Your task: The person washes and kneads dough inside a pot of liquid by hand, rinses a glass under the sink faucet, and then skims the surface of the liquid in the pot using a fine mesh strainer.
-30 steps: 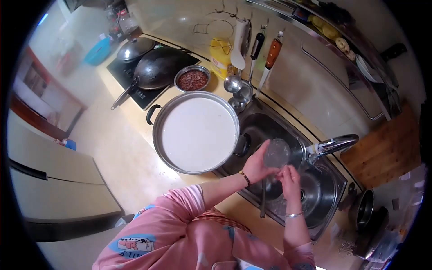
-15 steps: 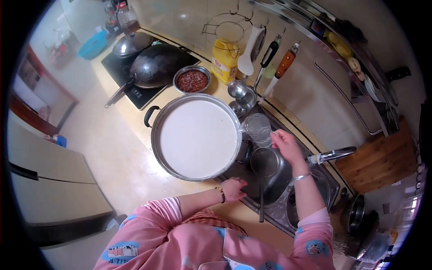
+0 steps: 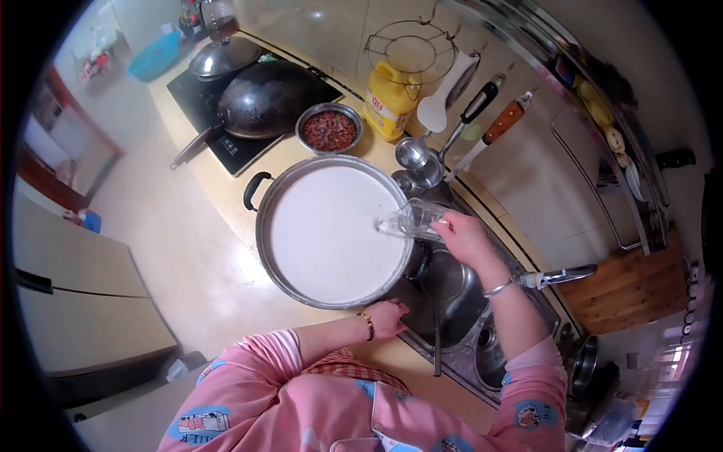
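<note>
A large round metal pot (image 3: 262, 260) full of white liquid stands on the counter beside the sink. My right hand (image 3: 463, 236) grips a clear measuring cup (image 3: 422, 218) by its handle and holds it tilted, with its spout over the pot's right rim. Clear liquid seems to run from the spout onto the white surface. Near the pot's lower right edge, my left hand (image 3: 385, 318) rests by the sink's front edge with its fingers curled; whether anything is in them is hidden. A double sink (image 3: 482, 316) lies under my right arm.
Behind the pot are a bowl of dark red grains (image 3: 330, 129), a yellow jug (image 3: 388, 102) and a wok (image 3: 263, 102) on a black cooktop (image 3: 233, 154). Ladles and a knife hang at the wall. The faucet (image 3: 561, 276) reaches over the sink, where a dark handle sticks out.
Both hands were together at the cup over the sink. My right hand has carried the cup to the pot and tilted it, while my left hand let go and moved to the sink's front edge.
</note>
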The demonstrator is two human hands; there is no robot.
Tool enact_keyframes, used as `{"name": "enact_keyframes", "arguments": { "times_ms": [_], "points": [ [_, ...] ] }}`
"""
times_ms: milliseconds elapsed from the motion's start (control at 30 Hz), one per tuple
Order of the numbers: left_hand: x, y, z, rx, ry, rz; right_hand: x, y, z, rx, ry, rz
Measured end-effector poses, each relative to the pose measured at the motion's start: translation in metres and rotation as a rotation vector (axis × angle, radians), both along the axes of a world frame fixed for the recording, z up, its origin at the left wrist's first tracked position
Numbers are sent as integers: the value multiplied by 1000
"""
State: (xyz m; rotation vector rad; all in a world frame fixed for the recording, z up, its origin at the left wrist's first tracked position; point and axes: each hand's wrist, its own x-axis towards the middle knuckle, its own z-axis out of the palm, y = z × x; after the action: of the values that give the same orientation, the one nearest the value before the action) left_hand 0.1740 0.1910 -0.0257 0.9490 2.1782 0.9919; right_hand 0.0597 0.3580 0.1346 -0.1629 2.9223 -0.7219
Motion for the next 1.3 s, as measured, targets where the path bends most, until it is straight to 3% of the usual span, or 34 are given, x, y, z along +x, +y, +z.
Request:
{"name": "enact_keyframes", "arguments": {
  "times_ms": [133, 200, 333, 600, 700, 800, 833, 900, 967, 1067, 1133, 1300],
  "points": [
    [-2, -2, 3, -23, -2, -36, -2, -24, 14, 227, -60, 30],
    [-3, -2, 7, -36, -12, -46, -1, -34, 13, 416, 82, 152],
    [-4, -2, 5, -63, 6, -99, -2, -58, 7, 711, 118, 197],
    [-3, 3, 2, -142, -5, -151, -1, -82, 12, 892, 88, 268],
    [-2, 4, 4, -177, -42, -158, 4, -68, 11, 780, 138, 224],
    [0, 4, -2, -175, -16, -163, 18, -38, 24, 184, 187, -79],
    [2, 5, -9, -165, -6, -152, 24, -22, 15, -22, 106, -240],
    [4, 6, -9, -163, 6, -149, 46, 17, -9, -281, 144, -332],
    [4, 8, 2, -244, 16, -178, 77, 45, -42, -855, -53, -591],
    [5, 13, 2, -321, -18, -159, 146, 68, -84, -1011, 37, -779],
    [8, 16, -12, -252, 48, -118, 173, 81, -102, -1090, 39, -917],
    [2, 43, 12, -91, 101, -106, 210, 103, -115, -1222, 94, -1095]
  ]
}}
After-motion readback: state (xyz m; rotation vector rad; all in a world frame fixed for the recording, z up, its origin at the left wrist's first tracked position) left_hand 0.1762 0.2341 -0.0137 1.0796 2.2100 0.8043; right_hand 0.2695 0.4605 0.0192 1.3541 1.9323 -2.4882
